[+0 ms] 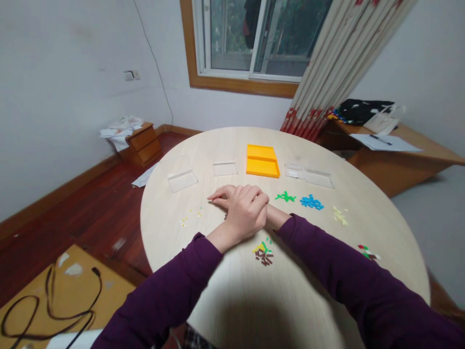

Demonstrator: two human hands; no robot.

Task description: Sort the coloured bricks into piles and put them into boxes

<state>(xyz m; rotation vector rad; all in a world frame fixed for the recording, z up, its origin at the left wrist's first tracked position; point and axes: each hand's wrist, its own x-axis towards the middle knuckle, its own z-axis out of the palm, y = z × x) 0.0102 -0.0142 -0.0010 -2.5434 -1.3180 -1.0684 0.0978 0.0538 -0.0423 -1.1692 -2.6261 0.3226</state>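
Observation:
My left hand (249,211) is closed, its fingers curled, and lies across my right hand near the wrist. What it holds, if anything, is hidden. My right hand (223,192) reaches left beneath it, thumb and fingertips close together just above the table; anything between them is too small to make out. A bit of brown pieces (225,216) peeks out under my hands. Nearer to me lies a small heap of brown pieces (264,257) with yellow and green ones. Tiny yellow and white pieces (183,222) are scattered left of my hands.
On the round table (203,145) stand an orange two-part case (262,167) and clear plastic trays (182,181), (224,168). Green pieces (286,197), blue pieces (311,202) and cream pieces (340,216) lie in piles to the right. Red, green and white pieces (368,253) sit near the right edge.

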